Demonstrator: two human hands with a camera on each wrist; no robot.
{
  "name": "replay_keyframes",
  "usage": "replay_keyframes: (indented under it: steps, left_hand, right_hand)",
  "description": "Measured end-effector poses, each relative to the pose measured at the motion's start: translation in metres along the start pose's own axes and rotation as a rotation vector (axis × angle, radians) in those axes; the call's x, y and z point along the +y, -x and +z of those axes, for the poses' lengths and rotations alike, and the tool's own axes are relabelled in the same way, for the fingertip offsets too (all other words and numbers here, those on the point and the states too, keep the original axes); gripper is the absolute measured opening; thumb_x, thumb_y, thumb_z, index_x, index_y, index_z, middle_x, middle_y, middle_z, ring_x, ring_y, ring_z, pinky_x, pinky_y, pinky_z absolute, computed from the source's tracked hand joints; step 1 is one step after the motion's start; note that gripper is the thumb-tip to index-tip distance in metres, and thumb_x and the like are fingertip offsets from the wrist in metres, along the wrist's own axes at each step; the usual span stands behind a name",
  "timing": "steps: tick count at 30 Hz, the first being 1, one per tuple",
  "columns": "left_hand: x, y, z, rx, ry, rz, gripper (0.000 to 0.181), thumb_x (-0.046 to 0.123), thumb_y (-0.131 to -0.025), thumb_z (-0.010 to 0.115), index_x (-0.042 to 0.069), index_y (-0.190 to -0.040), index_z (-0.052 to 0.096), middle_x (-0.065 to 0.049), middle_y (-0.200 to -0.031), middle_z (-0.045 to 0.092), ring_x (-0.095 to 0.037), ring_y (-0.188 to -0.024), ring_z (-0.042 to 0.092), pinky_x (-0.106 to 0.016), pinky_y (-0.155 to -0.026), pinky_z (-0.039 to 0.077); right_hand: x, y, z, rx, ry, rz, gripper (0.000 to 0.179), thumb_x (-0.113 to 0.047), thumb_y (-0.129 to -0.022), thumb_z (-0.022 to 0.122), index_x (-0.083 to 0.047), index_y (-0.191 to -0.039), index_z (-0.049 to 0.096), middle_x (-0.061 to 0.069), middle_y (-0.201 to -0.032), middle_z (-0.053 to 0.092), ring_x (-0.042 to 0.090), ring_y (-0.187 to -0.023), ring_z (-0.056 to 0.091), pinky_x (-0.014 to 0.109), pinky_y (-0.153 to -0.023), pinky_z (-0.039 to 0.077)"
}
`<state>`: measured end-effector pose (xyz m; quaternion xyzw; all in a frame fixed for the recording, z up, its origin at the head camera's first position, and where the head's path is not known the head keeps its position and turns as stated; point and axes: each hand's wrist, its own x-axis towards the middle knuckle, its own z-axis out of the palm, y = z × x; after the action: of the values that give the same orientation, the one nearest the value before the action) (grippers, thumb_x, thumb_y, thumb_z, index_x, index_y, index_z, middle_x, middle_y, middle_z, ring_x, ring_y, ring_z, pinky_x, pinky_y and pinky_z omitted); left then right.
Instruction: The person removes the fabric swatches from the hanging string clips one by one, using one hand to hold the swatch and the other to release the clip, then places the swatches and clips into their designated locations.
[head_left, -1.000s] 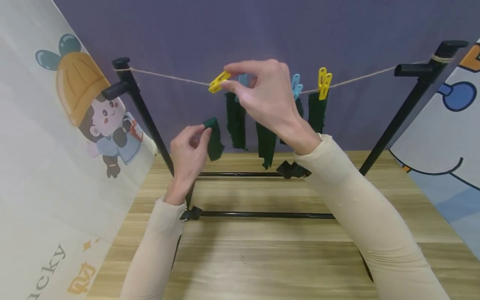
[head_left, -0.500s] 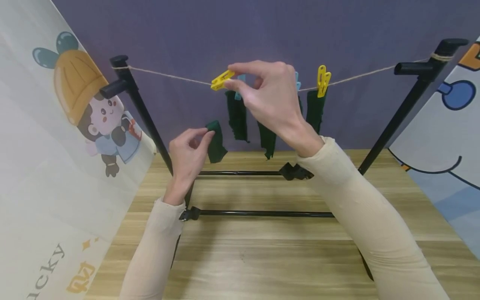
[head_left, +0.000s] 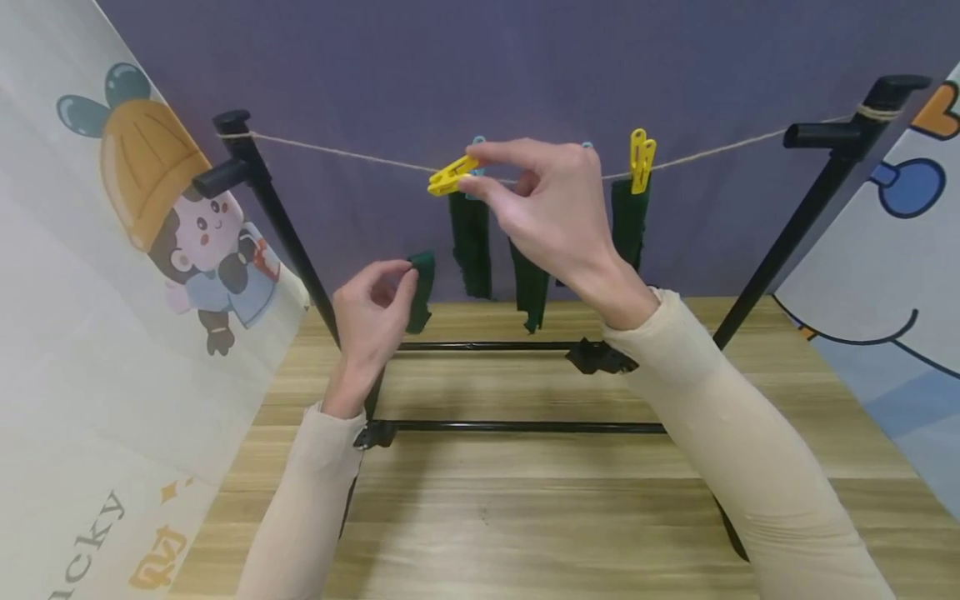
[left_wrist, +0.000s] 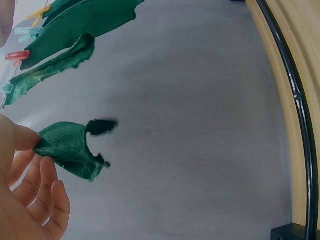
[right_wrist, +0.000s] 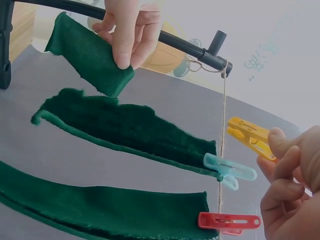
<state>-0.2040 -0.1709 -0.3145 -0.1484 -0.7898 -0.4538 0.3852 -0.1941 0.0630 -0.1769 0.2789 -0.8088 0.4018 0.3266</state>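
Note:
Between thumb and fingers of my left hand (head_left: 369,312) is the top edge of a short dark green cloth piece (head_left: 422,292), hanging below the string line (head_left: 337,153). Its lower end has a ragged notch, seen on the cloth (left_wrist: 67,142) in the left wrist view. My right hand (head_left: 558,204) pinches a yellow clothespin (head_left: 452,176) by its handles. In the right wrist view this clothespin (right_wrist: 250,137) points at the string, slightly apart from it. Nearby, a light blue clothespin (right_wrist: 227,167) and a red clothespin (right_wrist: 230,221) each hold a green strip on the line.
Black pipe posts (head_left: 281,221) carry the string at both ends, with crossbars (head_left: 525,427) low over the wooden table (head_left: 480,517). Another yellow clothespin (head_left: 642,162) holds a green strip (head_left: 628,221) further right. My right hand hides part of the line in the head view.
My right hand has shifted slightly right and down with the yellow clothespin. The left hand has lowered a little, and its cloth has turned more edge-on.

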Motion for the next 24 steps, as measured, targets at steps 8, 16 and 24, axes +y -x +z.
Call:
replay_keyframes:
  steps: [8, 16, 24]
  left_hand:
    - [-0.003, 0.005, -0.003, -0.006, -0.014, -0.031, 0.013, 0.007, -0.094, 0.076, 0.0, -0.104, 0.08, -0.016, -0.079, 0.075, -0.011, -0.059, 0.061, -0.013, -0.057, 0.049]
    - [-0.007, 0.011, -0.004, 0.016, 0.008, -0.017, 0.011, 0.003, -0.091, 0.078, -0.001, -0.101, 0.08, -0.016, -0.093, 0.077, -0.003, -0.073, 0.063, -0.011, -0.06, 0.05]
    - [-0.013, 0.018, -0.005, -0.012, 0.015, -0.016, 0.009, 0.004, -0.092, 0.081, 0.0, -0.1, 0.08, -0.015, -0.088, 0.079, -0.012, -0.071, 0.066, -0.009, -0.062, 0.051]
  right_hand:
    - [0.005, 0.008, -0.001, 0.005, -0.019, 0.002, 0.03, -0.028, -0.095, 0.084, -0.014, -0.121, 0.082, 0.006, -0.062, 0.063, 0.015, -0.048, 0.045, 0.026, -0.048, 0.026]
    - [0.01, 0.018, -0.001, -0.003, -0.065, 0.011, 0.029, -0.024, -0.093, 0.085, -0.013, -0.12, 0.083, 0.005, -0.068, 0.065, 0.016, -0.05, 0.045, 0.025, -0.049, 0.028]
    - [0.014, 0.03, -0.004, -0.012, -0.076, 0.021, 0.03, -0.021, -0.094, 0.085, -0.013, -0.122, 0.082, 0.004, -0.075, 0.07, 0.016, -0.045, 0.041, 0.025, -0.045, 0.027]
